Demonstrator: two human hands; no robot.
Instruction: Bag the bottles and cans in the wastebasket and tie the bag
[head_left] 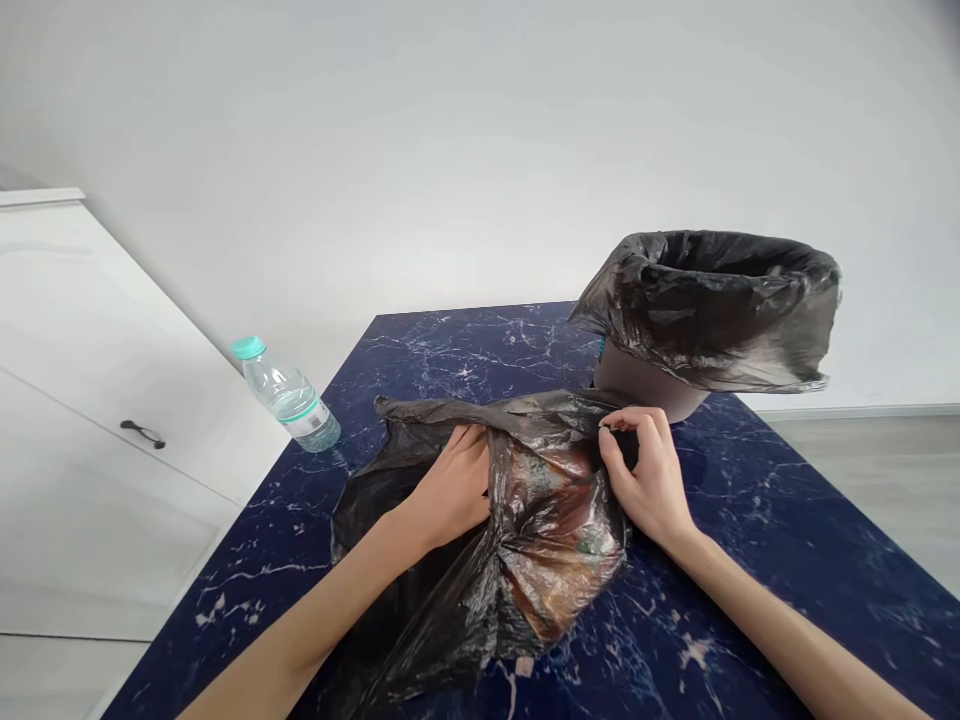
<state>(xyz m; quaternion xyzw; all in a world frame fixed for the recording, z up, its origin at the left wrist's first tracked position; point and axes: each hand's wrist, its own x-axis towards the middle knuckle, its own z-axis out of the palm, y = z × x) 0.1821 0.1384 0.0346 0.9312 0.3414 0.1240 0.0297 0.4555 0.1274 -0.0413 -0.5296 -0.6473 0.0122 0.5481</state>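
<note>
A thin black plastic bag (517,600) lies on its side in front of me, its mouth toward the left. Reddish and orange contents show through the stretched film; I cannot make out what they are. My left hand (454,490) reaches into the mouth of the bag, with its fingertips hidden under the film. At the far right end of the bag, my right hand (649,475) pinches the plastic between thumb and fingers.
Behind my right hand stands a brownish bin (637,378) lined with a black bag (720,320) folded over its rim. A clear water bottle (289,395) with a turquoise cap is at the left edge of the blue marbled table (465,350). A white cabinet (97,330) stands left.
</note>
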